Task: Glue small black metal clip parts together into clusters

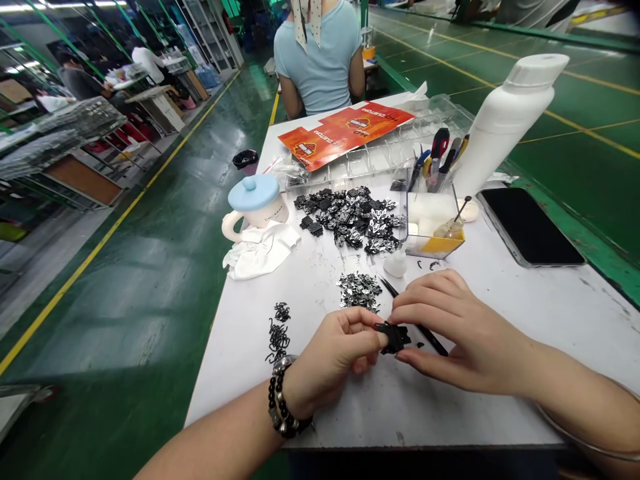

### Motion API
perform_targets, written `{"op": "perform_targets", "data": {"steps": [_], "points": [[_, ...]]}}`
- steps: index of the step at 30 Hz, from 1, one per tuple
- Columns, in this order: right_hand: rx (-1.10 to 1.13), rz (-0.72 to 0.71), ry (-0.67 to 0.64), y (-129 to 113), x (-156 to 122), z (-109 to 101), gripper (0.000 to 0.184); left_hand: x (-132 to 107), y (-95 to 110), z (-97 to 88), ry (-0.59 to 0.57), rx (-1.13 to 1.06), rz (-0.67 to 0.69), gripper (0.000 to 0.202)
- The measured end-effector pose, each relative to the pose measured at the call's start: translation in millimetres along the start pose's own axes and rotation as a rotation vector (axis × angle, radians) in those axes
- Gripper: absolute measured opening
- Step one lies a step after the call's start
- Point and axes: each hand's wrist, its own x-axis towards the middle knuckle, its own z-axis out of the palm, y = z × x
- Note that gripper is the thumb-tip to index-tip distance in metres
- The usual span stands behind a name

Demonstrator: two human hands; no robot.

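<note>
Between my two hands is a small black plastic part [394,337], held just above the white table. My left hand [345,343] pinches its left side between thumb and fingers. On its right side, the thumb and fingertips of my right hand [450,327] close around it. Black tweezers [433,340] lie on the table partly beneath my right hand. Just beyond my hands sits a pile of small shiny metal pieces [359,291]. Curved black bits [279,337] are heaped to the left. Farther back spreads a larger pile of black parts with silvery metal [350,217].
A lidded mug [257,203] and crumpled tissue [263,250] stand at the left edge. To the right are a clear tool box [434,223], a white bottle [505,127] and a phone [533,225]. Orange printed sheets [345,130] lie at the back; a person [320,60] sits beyond.
</note>
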Motion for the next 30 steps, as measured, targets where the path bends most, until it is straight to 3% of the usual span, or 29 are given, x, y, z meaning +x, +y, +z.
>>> {"op": "perform_targets", "data": {"steps": [15, 21, 30], "points": [[0.006, -0.014, 0.019, -0.1, 0.3, 0.6, 0.02, -0.7, 1.0, 0.9, -0.021, 0.068, 0.067, 0.023], [0.017, -0.018, 0.017, 0.4, -0.4, 2.4, 0.019, -0.1, 0.2, 1.4, 0.002, 0.025, 0.034, 0.028], [0.009, -0.027, 0.034, 1.4, -2.5, 2.1, 0.02, -2.1, 2.4, 3.5, 0.009, 0.04, 0.032, 0.021]]}}
